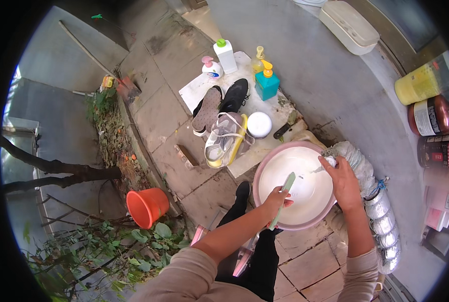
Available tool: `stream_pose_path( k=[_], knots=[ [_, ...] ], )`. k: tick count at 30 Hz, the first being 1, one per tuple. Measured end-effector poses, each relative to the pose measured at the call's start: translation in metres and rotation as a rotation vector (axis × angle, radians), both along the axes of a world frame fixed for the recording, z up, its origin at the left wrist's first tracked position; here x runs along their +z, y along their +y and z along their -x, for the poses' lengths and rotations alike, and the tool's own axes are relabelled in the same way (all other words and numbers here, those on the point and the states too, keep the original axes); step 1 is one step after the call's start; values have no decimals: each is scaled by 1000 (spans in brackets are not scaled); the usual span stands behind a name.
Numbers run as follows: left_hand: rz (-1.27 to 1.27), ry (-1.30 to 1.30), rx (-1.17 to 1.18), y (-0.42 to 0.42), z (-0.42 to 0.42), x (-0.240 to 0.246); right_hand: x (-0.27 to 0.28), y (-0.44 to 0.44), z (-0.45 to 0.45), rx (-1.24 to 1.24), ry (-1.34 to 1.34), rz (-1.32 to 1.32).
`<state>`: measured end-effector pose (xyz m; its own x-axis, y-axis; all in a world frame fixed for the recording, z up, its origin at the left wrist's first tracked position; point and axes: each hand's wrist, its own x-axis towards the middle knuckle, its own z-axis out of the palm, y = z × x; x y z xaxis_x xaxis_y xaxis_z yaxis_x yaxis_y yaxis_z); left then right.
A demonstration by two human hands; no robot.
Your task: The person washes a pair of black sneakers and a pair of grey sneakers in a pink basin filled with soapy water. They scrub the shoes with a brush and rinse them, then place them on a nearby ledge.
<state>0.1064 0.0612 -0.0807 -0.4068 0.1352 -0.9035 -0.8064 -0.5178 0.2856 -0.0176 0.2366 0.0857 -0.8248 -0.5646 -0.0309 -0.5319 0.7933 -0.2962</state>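
Note:
My left hand (pixel 276 201) grips a long pale green brush (pixel 289 182) by its middle, over the near left part of the basin. The washbasin (pixel 259 166) has a pink rim and a white inside, with faint marks at its bottom. At its right rim, my right hand (pixel 343 181) has its fingers on a small whitish knob (pixel 331 161), apparently a tap handle. The tap's pipe (pixel 354 160) is wrapped in cloth and plastic. Something greyish and blurred, a spout or water, shows just left of the knob; I cannot tell which.
Left of the basin, a stone slab (pixel 243 160) bears a white-and-yellow sneaker (pixel 224 139), dark shoes (pixel 235 96), a white-lidded jar (pixel 259 125), a black-handled knife (pixel 282 131) and several bottles, including a teal pump bottle (pixel 267 86). An orange bucket (pixel 147 207) lies tilted farther left. Foil-wrapped pipe (pixel 384 226) runs along the right wall.

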Motion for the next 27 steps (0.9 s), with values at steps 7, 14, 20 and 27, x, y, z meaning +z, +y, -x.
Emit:
stream_pose_path(
  k=[7,14,20,27],
  knots=[
    [-12,-67,206,31,0,-40,-14,-16,-32,-46,212,12],
    [200,-89,159,44,16,-52,-17,-27,-15,-356,-5,96],
    [418,-31,79,42,12,-82,-12,-10,-6,-88,101,98],
    [478,-57,2,30,-6,-101,-21,-16,-32,-74,199,213]
  ],
)
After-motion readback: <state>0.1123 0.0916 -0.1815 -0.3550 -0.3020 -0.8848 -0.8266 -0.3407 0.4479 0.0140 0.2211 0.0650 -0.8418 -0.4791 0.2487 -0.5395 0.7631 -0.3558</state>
